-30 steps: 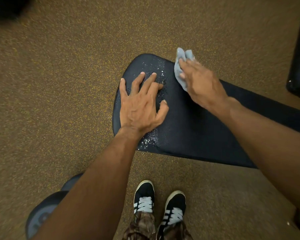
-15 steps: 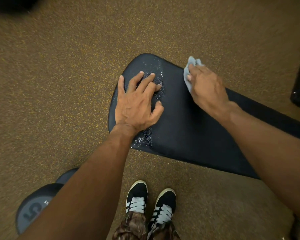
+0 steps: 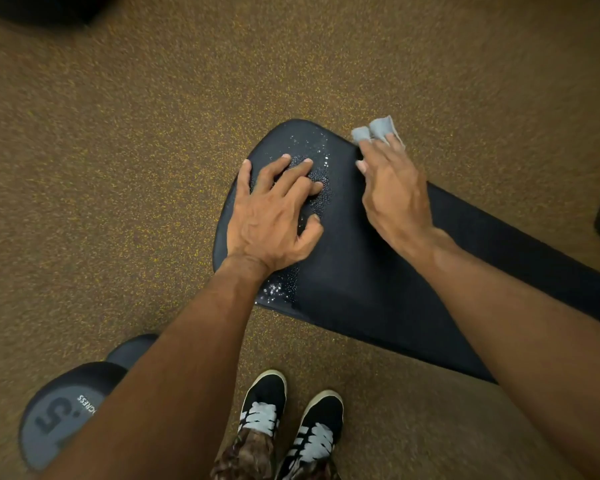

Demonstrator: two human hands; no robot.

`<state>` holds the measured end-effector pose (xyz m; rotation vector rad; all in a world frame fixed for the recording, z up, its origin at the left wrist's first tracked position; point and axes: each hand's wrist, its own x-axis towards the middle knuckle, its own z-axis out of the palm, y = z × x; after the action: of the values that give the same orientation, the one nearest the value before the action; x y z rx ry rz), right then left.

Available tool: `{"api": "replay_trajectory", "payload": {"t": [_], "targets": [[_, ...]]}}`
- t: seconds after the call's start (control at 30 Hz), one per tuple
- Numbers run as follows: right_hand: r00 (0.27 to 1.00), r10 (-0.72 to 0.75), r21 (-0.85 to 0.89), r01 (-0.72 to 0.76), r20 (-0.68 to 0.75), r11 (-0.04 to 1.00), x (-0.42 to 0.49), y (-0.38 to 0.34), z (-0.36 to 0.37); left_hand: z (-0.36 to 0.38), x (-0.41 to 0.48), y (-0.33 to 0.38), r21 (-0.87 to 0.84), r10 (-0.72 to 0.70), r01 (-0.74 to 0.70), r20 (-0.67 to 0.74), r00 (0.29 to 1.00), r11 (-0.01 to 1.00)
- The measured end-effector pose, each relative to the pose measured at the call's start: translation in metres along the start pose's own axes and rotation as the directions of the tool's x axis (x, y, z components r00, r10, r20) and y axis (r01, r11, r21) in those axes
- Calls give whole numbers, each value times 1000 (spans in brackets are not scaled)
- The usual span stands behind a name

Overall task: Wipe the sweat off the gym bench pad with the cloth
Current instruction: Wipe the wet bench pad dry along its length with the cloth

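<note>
over the last second the cloth (image 3: 378,129) has been drawn by the right hand (image 3: 395,195) across the far side of the bench pad (image 3: 361,271), from just inside the rim out to the rim itself, so that its two grey folds are now seen poking past the edge, over the speckled floor (image 3: 153,168). the cloth is kept bunched under the right fingers, which are curled down over it; how much of it lies beneath the palm cannot be told. the left hand (image 3: 271,216) has not been moved: it is pressed on the rounded end of the pad with its fingers spread wide and slightly bent, nothing being held. the sweat (image 3: 312,147) is seen as glinting droplets beyond the left fingertips, and a second patch (image 3: 279,289) is left by the left wrist at the near edge. neither patch has been touched by the stroke, which was made beside them, while the stretch of pad under and behind the right hand looks matt and dry. it is judged that one pass along the far side has been finished and that the wet end is not yet dealt with; for that the cloth would have to be brought back leftward and the bracing hand lifted, since part of the wet area is covered by it. a dumbbell (image 3: 59,410) lies on the floor at lower left.
</note>
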<state>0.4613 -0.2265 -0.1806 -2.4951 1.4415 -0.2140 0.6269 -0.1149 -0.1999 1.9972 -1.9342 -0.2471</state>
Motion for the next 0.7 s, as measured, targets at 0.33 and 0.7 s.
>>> {"api": "replay_trajectory", "payload": {"t": [0.33,0.7], "targets": [[982,7,22,-11,190,1000,-2,-11,-10,0,0,0,-14,2,-2,-7,1000,1000],[982,-119,39,115,145,993,26,-47,7,3,1,-2,-16,4,-4,-42,999,1000]]}}
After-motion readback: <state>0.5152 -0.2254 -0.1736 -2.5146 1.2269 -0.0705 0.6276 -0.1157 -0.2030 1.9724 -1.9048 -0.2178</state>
